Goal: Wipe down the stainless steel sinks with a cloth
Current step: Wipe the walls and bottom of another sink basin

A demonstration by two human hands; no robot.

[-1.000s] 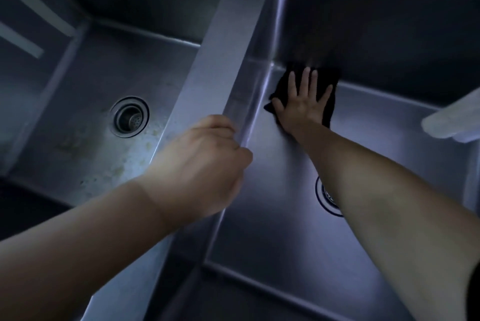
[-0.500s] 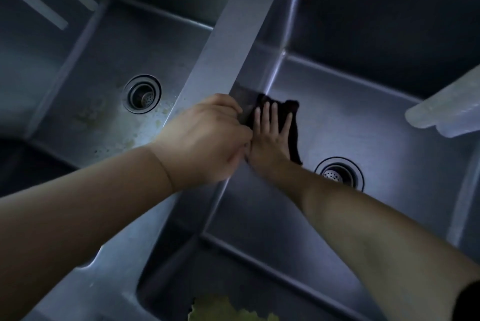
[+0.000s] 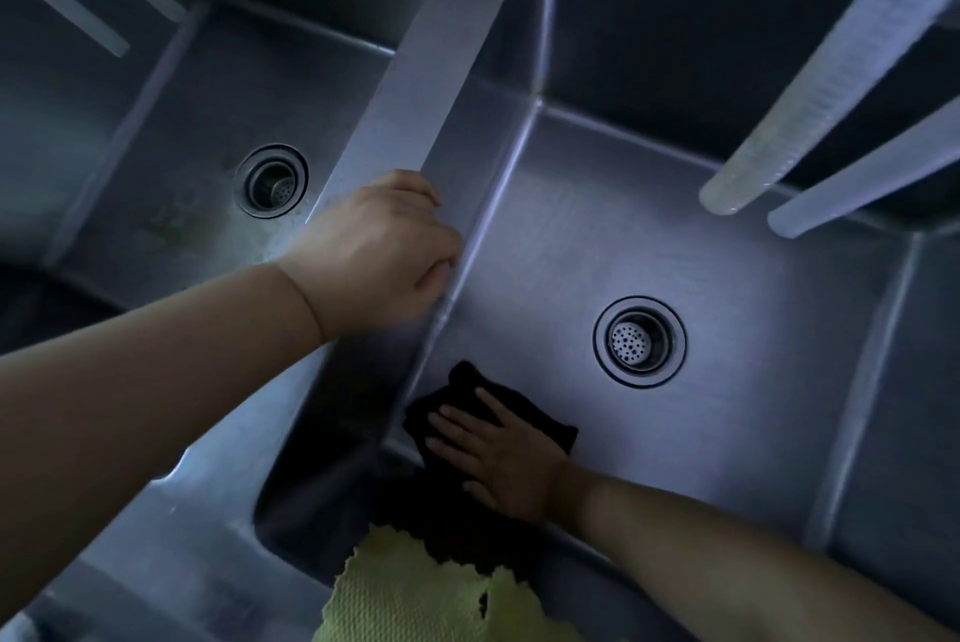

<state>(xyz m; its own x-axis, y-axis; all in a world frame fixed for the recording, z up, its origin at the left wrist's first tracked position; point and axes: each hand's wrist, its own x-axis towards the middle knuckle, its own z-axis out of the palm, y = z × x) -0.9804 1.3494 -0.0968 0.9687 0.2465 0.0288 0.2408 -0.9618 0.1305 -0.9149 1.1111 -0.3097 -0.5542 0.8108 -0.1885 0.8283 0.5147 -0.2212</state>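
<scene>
Dark cloth (image 3: 540, 413) flat under spread right hand (image 3: 498, 459) on sink floor (image 3: 675, 246); left hand (image 3: 374, 246) curled over divider (image 3: 415, 70).

Commercial kitchen wash area, 2 deep stainless steel sinks (image 3: 727, 236), strainer drains (image 3: 639, 341)
</scene>
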